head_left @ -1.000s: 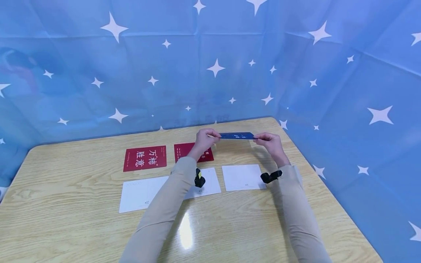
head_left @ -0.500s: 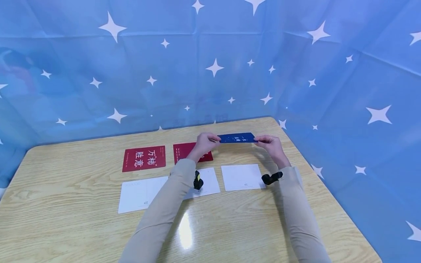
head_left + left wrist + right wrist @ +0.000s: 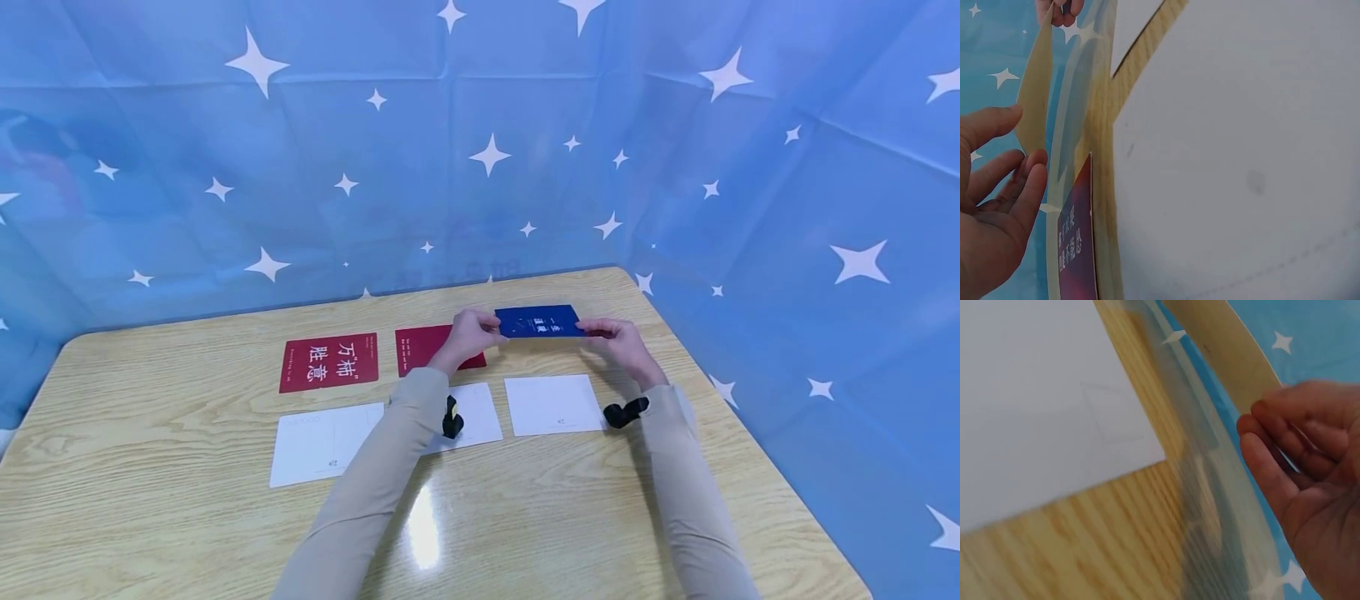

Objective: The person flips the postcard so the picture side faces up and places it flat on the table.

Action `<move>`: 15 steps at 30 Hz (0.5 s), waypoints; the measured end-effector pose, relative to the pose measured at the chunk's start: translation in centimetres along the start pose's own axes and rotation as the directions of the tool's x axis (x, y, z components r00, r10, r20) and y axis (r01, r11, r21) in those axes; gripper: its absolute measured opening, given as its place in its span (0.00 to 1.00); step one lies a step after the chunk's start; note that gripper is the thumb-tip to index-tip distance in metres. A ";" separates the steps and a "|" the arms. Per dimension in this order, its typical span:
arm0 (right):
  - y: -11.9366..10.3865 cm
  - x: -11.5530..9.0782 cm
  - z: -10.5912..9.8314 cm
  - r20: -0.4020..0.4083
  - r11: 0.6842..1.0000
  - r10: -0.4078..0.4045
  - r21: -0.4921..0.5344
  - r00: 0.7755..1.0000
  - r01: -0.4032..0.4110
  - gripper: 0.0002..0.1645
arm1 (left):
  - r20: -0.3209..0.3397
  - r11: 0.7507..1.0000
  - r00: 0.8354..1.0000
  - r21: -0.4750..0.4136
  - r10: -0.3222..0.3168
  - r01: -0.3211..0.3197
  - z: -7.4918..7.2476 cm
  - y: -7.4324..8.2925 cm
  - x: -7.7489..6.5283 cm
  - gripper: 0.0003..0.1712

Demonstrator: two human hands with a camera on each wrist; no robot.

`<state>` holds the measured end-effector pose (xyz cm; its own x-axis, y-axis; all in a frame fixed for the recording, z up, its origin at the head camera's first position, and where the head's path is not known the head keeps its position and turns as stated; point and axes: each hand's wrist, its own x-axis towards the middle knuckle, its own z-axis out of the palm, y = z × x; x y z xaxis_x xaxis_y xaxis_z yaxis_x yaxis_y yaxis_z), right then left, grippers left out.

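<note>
A blue card with white characters [image 3: 538, 322] is held by its two short ends above the far part of the table. My left hand [image 3: 470, 335] pinches its left end, and my right hand [image 3: 619, 343] pinches the right end. The printed face shows in the head view; in the left wrist view the pale back of the card [image 3: 1036, 94] runs up from the thumb, slightly bowed. From the right wrist, the same pale back of the card [image 3: 1225, 350] meets the fingertips. Partly behind the left hand lies a red card [image 3: 420, 343].
Another red card [image 3: 330, 363] lies further left on the wooden table [image 3: 165, 467]. Nearer to me is a row of white cards: one left [image 3: 318, 446], one middle [image 3: 480, 417] partly under the left forearm, one right [image 3: 553, 405]. A blue starry curtain [image 3: 420, 167] stands behind.
The blue card has tilted so that more of its printed face shows, and its near edge has come down. Both hands have lowered slightly toward me, still pinching it.
</note>
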<state>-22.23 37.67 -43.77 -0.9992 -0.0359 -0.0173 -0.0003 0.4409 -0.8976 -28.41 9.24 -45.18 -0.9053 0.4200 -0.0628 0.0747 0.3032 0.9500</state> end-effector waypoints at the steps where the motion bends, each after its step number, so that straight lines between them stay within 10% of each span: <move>1: 0.0 -0.1 0.0 0.020 1.000 -0.004 0.002 1.000 0.004 0.20 | -0.002 1.000 1.000 0.003 -0.002 0.002 0.0 -0.1 0.0 0.23; 15: 2.3 0.7 -0.1 0.043 0.996 0.031 -0.090 0.999 -0.027 0.22 | 0.001 0.996 1.000 0.082 -0.021 0.021 1.3 -0.2 -0.6 0.24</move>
<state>-22.90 38.71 -45.82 -0.9961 -0.0606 -0.0642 0.0234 0.5206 -0.8535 -27.37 10.06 -45.69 -0.9063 0.4144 -0.0835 0.0896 0.3813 0.9201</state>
